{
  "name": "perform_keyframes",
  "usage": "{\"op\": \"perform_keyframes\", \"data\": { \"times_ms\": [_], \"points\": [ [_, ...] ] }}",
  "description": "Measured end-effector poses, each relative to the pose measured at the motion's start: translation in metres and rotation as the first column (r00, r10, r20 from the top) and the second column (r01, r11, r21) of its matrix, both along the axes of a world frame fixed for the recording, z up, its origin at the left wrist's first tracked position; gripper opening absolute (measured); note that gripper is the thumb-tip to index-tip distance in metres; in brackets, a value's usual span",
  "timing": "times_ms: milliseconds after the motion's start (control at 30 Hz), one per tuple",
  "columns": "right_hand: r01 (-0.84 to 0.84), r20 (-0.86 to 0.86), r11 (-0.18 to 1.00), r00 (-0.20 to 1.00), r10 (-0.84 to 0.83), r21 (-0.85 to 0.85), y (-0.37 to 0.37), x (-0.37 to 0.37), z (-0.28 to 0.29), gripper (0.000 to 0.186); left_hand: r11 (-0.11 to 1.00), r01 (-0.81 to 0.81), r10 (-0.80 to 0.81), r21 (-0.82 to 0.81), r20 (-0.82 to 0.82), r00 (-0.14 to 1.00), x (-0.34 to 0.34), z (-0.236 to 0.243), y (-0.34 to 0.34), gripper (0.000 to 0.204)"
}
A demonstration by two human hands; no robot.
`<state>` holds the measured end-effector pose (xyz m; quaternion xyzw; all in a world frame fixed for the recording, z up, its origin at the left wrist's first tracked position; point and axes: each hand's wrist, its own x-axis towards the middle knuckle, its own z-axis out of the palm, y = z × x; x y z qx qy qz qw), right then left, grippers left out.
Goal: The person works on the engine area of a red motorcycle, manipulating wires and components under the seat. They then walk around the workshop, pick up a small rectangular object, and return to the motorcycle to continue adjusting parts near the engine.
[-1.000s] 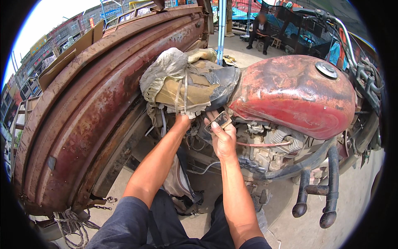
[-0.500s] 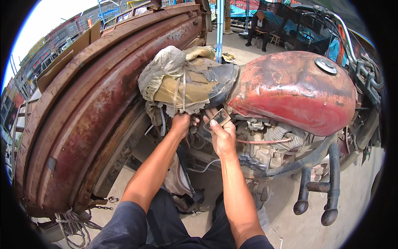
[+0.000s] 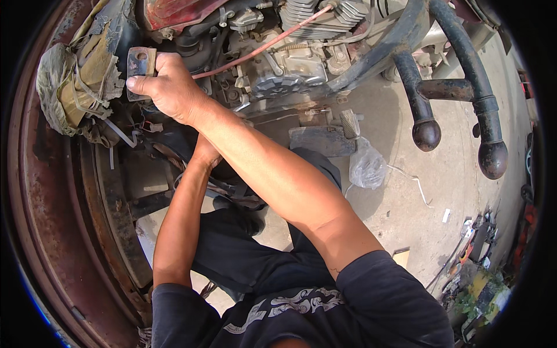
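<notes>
A small rusty metal plate with a hole near its upper end is held in my right hand. My thumb presses on its face, and the other fingers are mostly behind it. The plate is beside the torn, cloth-wrapped motorcycle seat. My left hand reaches in under my right forearm, low beside the motorcycle frame; its fingers are hidden there. Just right of the plate are the engine and a pinkish-red hose that runs across it.
The rusty red side of a cargo bed curves along the left. At the upper right, a black tubular bar with rounded ends sticks out. A foot pedal, a clear plastic bag and scattered scrap lie lower right.
My view has tilted down and swung right. My right hand, with the plate, has crossed leftward over my left arm. The left hand has slipped beneath the right forearm.
</notes>
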<state>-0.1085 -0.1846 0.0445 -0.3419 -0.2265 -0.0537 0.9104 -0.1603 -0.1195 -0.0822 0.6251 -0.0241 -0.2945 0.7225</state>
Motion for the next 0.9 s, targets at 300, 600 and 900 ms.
{"op": "perform_keyframes", "data": {
  "times_ms": [300, 600, 900],
  "points": [
    [0.101, 0.009, 0.993, 0.995, -0.101, -0.055, -0.001, 0.011, -0.006, 0.015, 0.881, 0.424, -0.433, 0.211, -0.006, 0.901, -0.013, -0.100, -0.094, 0.018],
    [0.124, -0.014, 0.988, 0.992, -0.126, -0.090, -0.008, 0.008, -0.003, 0.014, 0.736, 0.323, -0.597, 0.595, 0.347, 0.723, -0.024, -0.132, -0.169, 0.026],
    [0.149, -0.019, 0.982, 0.988, -0.152, -0.112, -0.006, 0.010, -0.002, 0.013, 0.715, 0.331, -0.624, 0.616, 0.348, 0.699, -0.026, -0.132, -0.184, 0.026]
  ]
}}
